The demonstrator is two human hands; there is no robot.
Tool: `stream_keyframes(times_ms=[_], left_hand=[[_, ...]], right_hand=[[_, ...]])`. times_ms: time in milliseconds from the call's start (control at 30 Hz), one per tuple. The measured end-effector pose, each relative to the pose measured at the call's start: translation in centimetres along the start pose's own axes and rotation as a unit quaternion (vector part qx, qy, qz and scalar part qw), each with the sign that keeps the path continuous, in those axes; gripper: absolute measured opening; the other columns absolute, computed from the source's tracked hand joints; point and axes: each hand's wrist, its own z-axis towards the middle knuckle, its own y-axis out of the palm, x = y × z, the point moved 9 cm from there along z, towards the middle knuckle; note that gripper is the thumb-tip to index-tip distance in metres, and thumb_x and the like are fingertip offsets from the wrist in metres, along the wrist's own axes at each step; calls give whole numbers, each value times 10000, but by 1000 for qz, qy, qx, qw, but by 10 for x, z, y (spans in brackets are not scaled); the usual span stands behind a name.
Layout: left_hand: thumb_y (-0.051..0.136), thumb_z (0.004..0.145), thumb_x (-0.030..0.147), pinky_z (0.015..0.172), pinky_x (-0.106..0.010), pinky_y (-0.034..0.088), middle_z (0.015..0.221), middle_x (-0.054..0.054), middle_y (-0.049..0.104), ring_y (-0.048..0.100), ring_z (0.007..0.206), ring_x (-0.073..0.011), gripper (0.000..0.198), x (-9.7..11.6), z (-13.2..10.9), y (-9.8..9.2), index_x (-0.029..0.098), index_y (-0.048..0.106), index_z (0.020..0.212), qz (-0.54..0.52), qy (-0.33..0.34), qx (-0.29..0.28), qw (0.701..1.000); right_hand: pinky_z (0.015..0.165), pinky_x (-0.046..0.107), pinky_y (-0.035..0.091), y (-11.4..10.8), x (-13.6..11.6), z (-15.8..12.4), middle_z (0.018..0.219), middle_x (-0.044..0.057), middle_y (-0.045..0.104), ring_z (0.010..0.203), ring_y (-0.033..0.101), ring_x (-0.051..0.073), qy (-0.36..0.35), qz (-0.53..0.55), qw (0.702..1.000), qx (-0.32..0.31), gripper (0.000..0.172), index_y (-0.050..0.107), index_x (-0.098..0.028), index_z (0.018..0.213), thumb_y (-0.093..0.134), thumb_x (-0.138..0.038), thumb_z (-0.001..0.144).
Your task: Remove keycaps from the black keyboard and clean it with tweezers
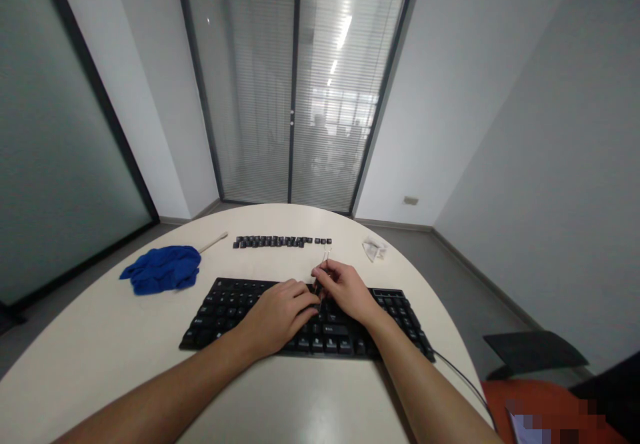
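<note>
A black keyboard (pixel 225 311) lies on the round white table (pixel 100 357) in front of me. My left hand (pixel 277 317) rests on its middle keys with the fingers curled down over them. My right hand (pixel 345 291) is closed in a pinch on a thin wire keycap puller (pixel 327 255), whose loop sticks up above the fingers while its lower end meets the keys. A row of loose black keycaps (pixel 280 241) lies on the table beyond the keyboard.
A crumpled blue cloth (pixel 163 269) lies at the left, with a thin wooden stick (pixel 214 241) beside it. A small clear plastic bag (pixel 375 249) sits at the far right. The keyboard's cable (pixel 457 372) runs off the right edge. An orange seat (pixel 540 404) stands at lower right.
</note>
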Motion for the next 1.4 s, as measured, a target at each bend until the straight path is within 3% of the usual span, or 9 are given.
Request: stream_keyframes(times_ms=[167,400,833,1067,1233,1400], left_hand=[[431,999,294,823,-349,474,965,-51,653,580,917,-203,232,2,0,-1,193,638,1016,5,10,-3,1000],[453,984,262,809,-330,473,920,-40,663,583,891,-201,185,-3,-1,1,198,626,972,-20,-24,-12,999],[405,997,234,853,-340,477,984,-39,671,583,931,-199,208,-8,-1,-2,208,606,1044,-44,-50,1,998],[500,941,230,799,-338,477,937,-32,639,585,879,-201,116,-16,-2,-3,212,555,1042,-84,-89,23,992],[549,917,242,873,-362,466,1037,-43,642,586,967,-213,196,-19,-2,-1,223,559,1113,-125,-94,22,988],[519,942,286,885,-359,461,1002,-36,663,599,971,-209,142,-28,-2,2,221,620,1018,-142,-118,22,983]], right_hand=[[562,252,490,1,-1,0,683,11,672,554,619,139,2,-30,1000,-1,336,630,-187,825,573,-513,883],[518,243,503,7,1,-1,592,-1,668,514,630,145,37,39,998,-26,352,604,-188,842,599,-540,852],[541,248,537,9,8,2,633,-5,679,542,653,141,50,97,993,-39,378,554,-181,872,644,-544,813],[535,254,529,5,9,3,627,-14,665,536,652,141,59,96,993,-26,414,547,-185,887,633,-581,801],[526,246,496,4,6,2,625,-12,666,538,647,143,56,83,995,-26,416,551,-187,877,631,-588,799],[541,234,470,3,3,2,680,12,703,543,629,121,36,96,994,-26,378,567,-175,870,640,-542,818]])
